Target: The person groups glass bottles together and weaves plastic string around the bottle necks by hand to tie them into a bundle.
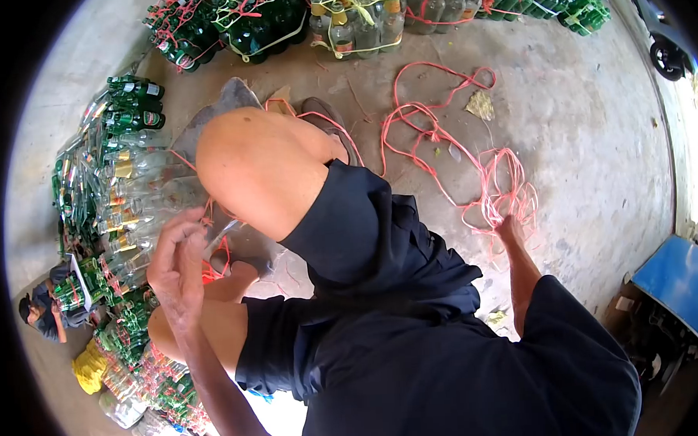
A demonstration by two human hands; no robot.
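On the left, my left hand [178, 264] is raised beside my bent knee, its fingers curled together on a thin pink string [208, 211] at the fingertips. Clear bottles [141, 194] lie in a row just beyond that hand. At the right, my right hand [510, 231] is low over the floor, closed on a loose bundle of pink string [503, 189]. From this bundle, tangled loops spread over the concrete floor towards my foot, and one strand passes by my knee. The fingers of my right hand are partly hidden by the string.
Tied bundles of green bottles [267, 27] and clear bottles [356, 27] stand along the far side. More bottles are piled at the left, near another person [37, 309]. A blue panel [685, 285] is at the right, and a dark wheel [667, 58] at the upper right.
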